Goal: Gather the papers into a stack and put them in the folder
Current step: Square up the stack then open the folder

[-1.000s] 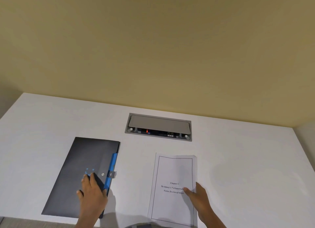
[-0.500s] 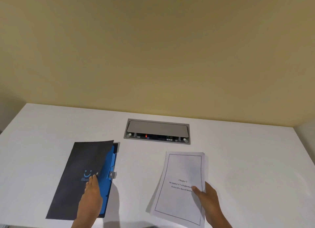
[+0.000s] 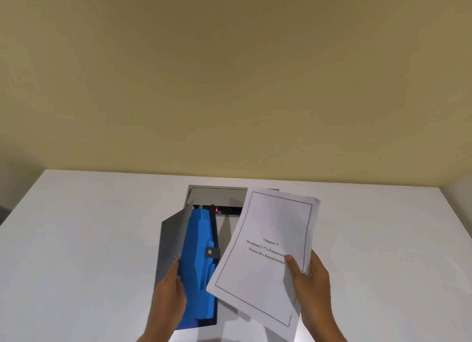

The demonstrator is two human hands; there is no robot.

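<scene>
A stack of white printed papers [image 3: 265, 254] is lifted off the white table [image 3: 76, 239], tilted, with my right hand [image 3: 306, 283] gripping its lower right edge, thumb on top. To its left lies a dark grey folder [image 3: 171, 239] with blue tabbed dividers [image 3: 199, 260] inside. My left hand [image 3: 168, 298] holds the folder's front cover raised, so the blue pockets show. The papers' lower left corner hangs just over the folder's right edge, near its small snap tab [image 3: 212, 252].
A grey cable and power box [image 3: 217, 198] is set into the table behind the folder, partly hidden by the papers. A beige wall rises behind the table. Bare white tabletop lies left and right.
My left hand has swung the folder cover up, exposing the blue dividers. My right hand has lifted the paper stack off the table and carried it left toward the folder.
</scene>
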